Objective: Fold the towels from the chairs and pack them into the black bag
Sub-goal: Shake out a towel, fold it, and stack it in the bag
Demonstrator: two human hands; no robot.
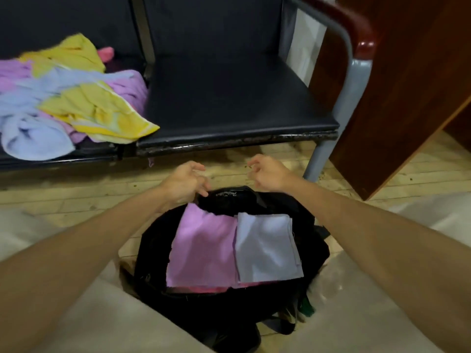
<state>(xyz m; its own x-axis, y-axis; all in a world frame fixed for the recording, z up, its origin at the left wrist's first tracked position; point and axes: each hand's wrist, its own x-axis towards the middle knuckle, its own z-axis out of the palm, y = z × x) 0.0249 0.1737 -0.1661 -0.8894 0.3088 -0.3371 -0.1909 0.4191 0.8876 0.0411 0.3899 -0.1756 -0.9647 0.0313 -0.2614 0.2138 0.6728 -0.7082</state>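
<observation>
Our left hand (184, 182) and right hand (267, 174), empty and loosely curled, sit over the bag (153, 250); loose towels (84, 105) lie beyond it leftward, nearer the left hand.

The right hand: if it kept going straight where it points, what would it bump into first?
Probably the front edge of the black chair seat, just beyond the right hand. Only floor shows between them, though depth is unclear.
</observation>
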